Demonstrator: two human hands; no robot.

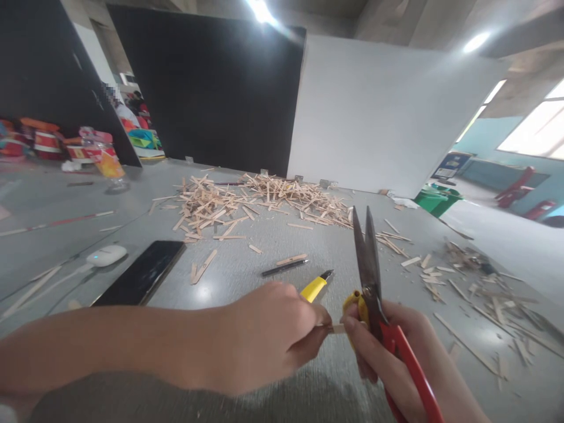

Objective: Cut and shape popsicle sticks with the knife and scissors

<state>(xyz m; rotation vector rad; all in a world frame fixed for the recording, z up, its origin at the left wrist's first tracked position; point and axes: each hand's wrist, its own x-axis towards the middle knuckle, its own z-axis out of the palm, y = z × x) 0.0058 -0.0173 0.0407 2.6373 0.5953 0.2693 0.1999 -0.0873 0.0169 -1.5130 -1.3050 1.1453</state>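
Nearest the camera, the left hand [264, 335] is stretched across the table [247, 267] with its fingers curled in tight, and one end of a thin wooden stick [338, 329] is pinched between thumb and forefinger; the other end is met by the fingertips of the right hand [392, 367], in whose palm red-handled scissors [366, 258] are gripped, blades pointed away and slightly parted. The stick is thus held between the two hands, low over the near part of the table.

It can be judged very light, dry and stiff, not slippery, but easily snapped or splintered if bent; it is best taken by the flat faces near its ends. The scissors look heavier and rigid, and are safely held only by the handles; the yellow cutter [314, 289], beside the left hand, should be taken by its body.

Printing is carried by the bottle label [108, 155] and the blue box [452, 164], but no words can be read; no brand is made out on the phone [143, 273].
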